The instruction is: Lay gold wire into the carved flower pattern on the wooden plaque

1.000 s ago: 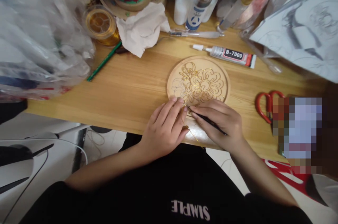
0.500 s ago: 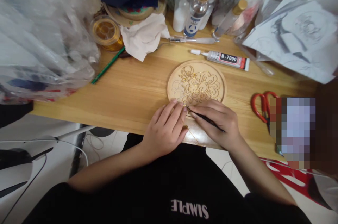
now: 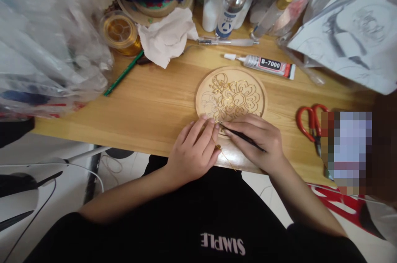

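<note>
A round wooden plate [image 3: 200, 95] lies near the table's front edge, with a flower outline in gold wire on its face. My left hand [image 3: 194, 151] rests at the plate's lower left edge, fingers together and bent. Thin gold wire [image 3: 228, 160] trails from between its fingertips and thumb toward the table edge. In my right hand [image 3: 265, 141] is a slim black pair of tweezers [image 3: 246, 136], pinched like a pen. Its tip meets the wire work beside my left fingertips; the exact contact is too small to make out.
Behind the plate lie a B-7000 glue tube [image 3: 269, 65] and a pen [image 3: 229, 42]. Red-handled scissors [image 3: 307, 123] are to the right. Crumpled tissue [image 3: 167, 37], a gold wire spool [image 3: 119, 31] and a green pencil [image 3: 124, 73] sit left. Several bottles [image 3: 229, 13] stand at the back.
The view has tilted slightly, so the table things sit a little higher in it. Both hands stay almost in place, with the tweezers at the plate's lower edge.
</note>
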The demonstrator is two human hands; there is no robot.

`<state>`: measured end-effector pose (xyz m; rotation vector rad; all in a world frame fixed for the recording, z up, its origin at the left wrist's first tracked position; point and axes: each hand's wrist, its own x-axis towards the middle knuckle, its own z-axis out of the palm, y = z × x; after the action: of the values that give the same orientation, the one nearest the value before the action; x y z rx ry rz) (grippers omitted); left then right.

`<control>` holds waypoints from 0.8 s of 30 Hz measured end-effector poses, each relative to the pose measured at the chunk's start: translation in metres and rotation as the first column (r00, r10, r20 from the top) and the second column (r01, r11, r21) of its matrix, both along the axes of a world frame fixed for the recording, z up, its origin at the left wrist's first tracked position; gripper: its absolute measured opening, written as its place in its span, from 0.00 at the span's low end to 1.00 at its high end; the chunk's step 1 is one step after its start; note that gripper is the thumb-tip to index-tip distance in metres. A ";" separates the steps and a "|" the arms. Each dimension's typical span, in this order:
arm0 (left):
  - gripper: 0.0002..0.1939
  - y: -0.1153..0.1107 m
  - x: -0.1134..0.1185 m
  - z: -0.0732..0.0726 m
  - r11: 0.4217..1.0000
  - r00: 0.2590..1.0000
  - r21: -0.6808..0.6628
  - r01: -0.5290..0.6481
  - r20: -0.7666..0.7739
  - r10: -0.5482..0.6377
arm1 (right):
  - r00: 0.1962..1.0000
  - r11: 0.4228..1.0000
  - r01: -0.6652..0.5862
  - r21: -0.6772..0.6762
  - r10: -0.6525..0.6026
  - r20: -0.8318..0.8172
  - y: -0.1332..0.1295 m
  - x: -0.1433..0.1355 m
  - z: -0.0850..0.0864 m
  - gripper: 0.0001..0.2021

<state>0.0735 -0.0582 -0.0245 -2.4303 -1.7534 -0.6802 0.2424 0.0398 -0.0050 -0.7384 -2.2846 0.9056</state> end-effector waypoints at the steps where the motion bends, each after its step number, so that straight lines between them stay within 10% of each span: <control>1: 0.21 0.000 0.000 0.000 1.000 1.000 0.002 -0.001 -0.004 0.001 | 1.000 1.000 0.000 -0.003 0.000 0.004 0.000 0.000 0.000 0.11; 24: 0.21 0.001 -0.001 -0.002 1.000 1.000 0.010 0.012 -0.005 -0.012 | 0.998 0.994 0.016 -0.105 -0.010 0.055 -0.002 -0.007 0.009 0.11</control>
<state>0.0721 -0.0571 -0.0265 -2.4354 -1.7311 -0.6816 0.2357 0.0376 0.0044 -0.8318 -2.2905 1.0175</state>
